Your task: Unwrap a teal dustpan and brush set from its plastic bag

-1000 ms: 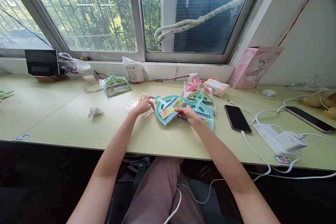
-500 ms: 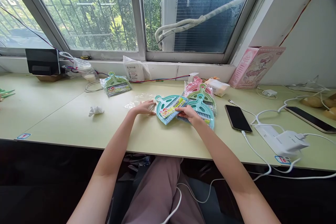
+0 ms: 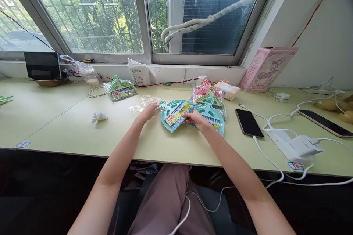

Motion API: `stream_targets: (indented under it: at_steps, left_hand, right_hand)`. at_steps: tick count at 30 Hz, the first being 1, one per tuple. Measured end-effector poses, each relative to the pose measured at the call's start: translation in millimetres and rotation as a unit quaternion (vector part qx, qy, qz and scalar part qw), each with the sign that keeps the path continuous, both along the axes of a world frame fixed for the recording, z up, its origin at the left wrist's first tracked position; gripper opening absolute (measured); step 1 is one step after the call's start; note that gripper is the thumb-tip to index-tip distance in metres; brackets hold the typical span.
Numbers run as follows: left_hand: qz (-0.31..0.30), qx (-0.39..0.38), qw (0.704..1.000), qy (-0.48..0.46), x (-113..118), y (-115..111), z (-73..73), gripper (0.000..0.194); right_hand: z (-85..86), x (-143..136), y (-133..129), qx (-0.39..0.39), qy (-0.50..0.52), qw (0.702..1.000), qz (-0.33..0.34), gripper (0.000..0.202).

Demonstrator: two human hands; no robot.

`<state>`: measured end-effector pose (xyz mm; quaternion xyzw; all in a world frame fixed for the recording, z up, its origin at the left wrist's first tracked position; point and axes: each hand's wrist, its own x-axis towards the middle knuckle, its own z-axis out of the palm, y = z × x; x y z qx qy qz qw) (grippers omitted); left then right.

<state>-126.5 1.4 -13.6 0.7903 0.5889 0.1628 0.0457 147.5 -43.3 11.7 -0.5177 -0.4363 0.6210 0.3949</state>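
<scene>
A teal dustpan [image 3: 167,111] with a blue-bristled brush [image 3: 175,123] and a yellow printed label lies tilted in front of me, its handle pointing left. My left hand [image 3: 149,112] has its fingertips closed at the end of that handle. At the other side, my right hand [image 3: 194,118] pinches the label and brush edge. Under and beside my right hand rests a second teal dustpan set [image 3: 211,109]. Behind it are a green dustpan set [image 3: 211,93] and a pink one [image 3: 205,86], in clear wrapping. Clear crumpled plastic [image 3: 147,100] lies just behind my left hand.
Another wrapped green dustpan set [image 3: 121,89] lies at the back left, with crumpled white tissue [image 3: 99,117] nearer. On the right are a black phone [image 3: 249,123], a white power strip [image 3: 284,141] with cables, and a pink box [image 3: 267,69]. A tissue pack [image 3: 227,90] sits behind the dustpans.
My left hand has shifted slightly left and away from me, from beside the plastic to the handle's end. The teal dustpan has moved slightly left; my right hand keeps its grip.
</scene>
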Motion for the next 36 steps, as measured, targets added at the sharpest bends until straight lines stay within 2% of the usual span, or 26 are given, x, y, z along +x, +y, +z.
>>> stream_targets:
  at_steps: [4, 11, 18, 23, 25, 27, 28, 30, 32, 33, 34, 36]
  left_hand:
    - [0.009, 0.064, 0.998, -0.017, 4, -2, 2.5, 0.068]
    - [-0.008, 0.186, 0.981, -0.050, 6, -5, 8.5, 0.070]
    - [-0.155, 0.234, 0.958, -0.053, 20, -12, 11.5, 0.061]
    - [-0.265, 0.252, 0.928, -0.075, 40, -23, 17.1, 0.057]
    - [-0.286, 0.267, 0.917, -0.077, 51, -30, 18.4, 0.052]
    - [-0.257, 0.309, 0.911, -0.090, 61, -36, 18.3, 0.047]
    - [-0.217, 0.342, 0.907, -0.113, 64, -38, 18.0, 0.047]
    - [-0.096, 0.411, 0.884, -0.202, 65, -38, 17.9, 0.059]
    - [0.038, 0.426, 0.843, -0.326, 59, -33, 19.8, 0.076]
    - [0.087, 0.392, 0.829, -0.390, 54, -28, 21.7, 0.082]
    - [0.115, 0.325, 0.823, -0.452, 47, -23, 23.9, 0.083]
    - [0.098, 0.132, 0.815, -0.556, 36, -15, 28.0, 0.079]
  right_hand:
    - [0.5, -1, -1, 0.023, 0.016, 1.000, 0.003, 0.018]
    - [1.4, 3, 1, 0.041, 0.039, 0.998, -0.003, 0.016]
    - [-4.4, -2, 3, 0.086, 0.011, 0.995, 0.051, 0.010]
    - [-9.7, -3, 5, 0.105, 0.017, 0.994, 0.040, 0.013]
    - [-10.2, -2, 6, 0.111, 0.033, 0.993, 0.031, 0.016]
    - [-9.7, -1, 6, 0.112, 0.050, 0.992, 0.014, 0.019]
    - [-9.3, 0, 6, 0.112, 0.058, 0.992, 0.003, 0.019]
    - [-8.3, 1, 6, 0.111, 0.076, 0.991, -0.020, 0.020]
    - [-7.4, 2, 6, 0.109, 0.091, 0.989, -0.037, 0.020]
    - [-6.9, 2, 6, 0.108, 0.095, 0.989, -0.043, 0.020]
    - [-6.6, 2, 6, 0.107, 0.098, 0.988, -0.048, 0.020]
    - [-6.4, 2, 5, 0.108, 0.100, 0.988, -0.050, 0.019]
